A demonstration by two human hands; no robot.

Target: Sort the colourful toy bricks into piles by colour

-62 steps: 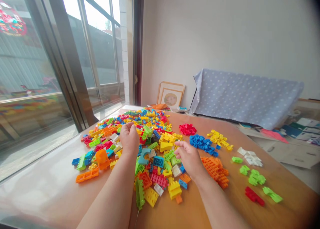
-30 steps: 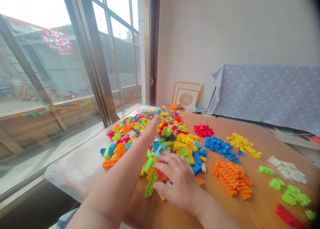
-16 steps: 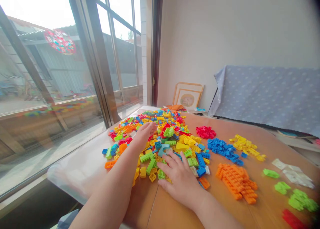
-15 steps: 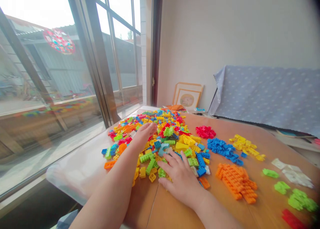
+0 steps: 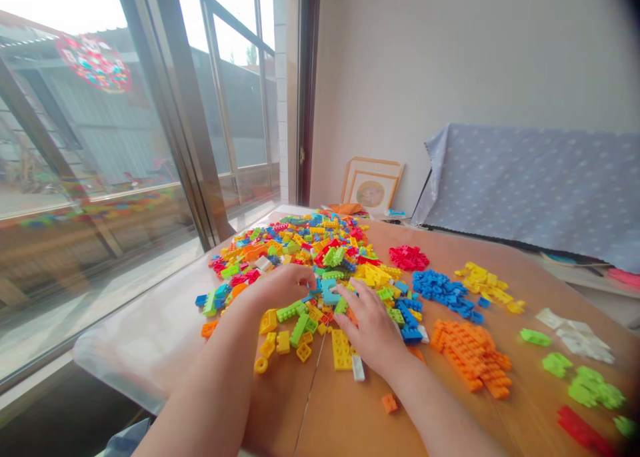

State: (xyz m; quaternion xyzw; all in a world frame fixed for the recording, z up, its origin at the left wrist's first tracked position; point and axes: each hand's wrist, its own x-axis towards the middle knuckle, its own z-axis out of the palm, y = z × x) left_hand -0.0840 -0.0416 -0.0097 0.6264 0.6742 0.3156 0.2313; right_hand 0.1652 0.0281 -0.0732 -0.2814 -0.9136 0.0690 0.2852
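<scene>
A large mixed pile of toy building bricks (image 5: pixel 280 247) spreads over the brown table (image 5: pixel 280 410). My left hand (image 5: pixel 287 284) is over the pile's near part, its fingers curled downward; whatever they may hold is hidden. Beside its fingertips lies a teal brick (image 5: pixel 329 292). My right hand (image 5: pixel 370 320) reaches the same brick from the right, fingers spread, with a fingertip at its edge. Below my right hand are a yellow brick (image 5: pixel 342 350), a white brick (image 5: pixel 358 368) and a small orange brick (image 5: pixel 390 404).
Sorted groups lie to the right: red bricks (image 5: pixel 409 258), blue bricks (image 5: pixel 445 294), yellow bricks (image 5: pixel 487 285), orange bricks (image 5: pixel 473 357), white bricks (image 5: pixel 580 337) and green bricks (image 5: pixel 593 385). A glass window (image 5: pixel 115 137) runs along the left. Behind stands something under a dotted cloth (image 5: pixel 530 184).
My left hand has drawn back toward me and its fingers have curled. My right hand has shifted slightly up and right. The yellow, white and small orange bricks now show below it.
</scene>
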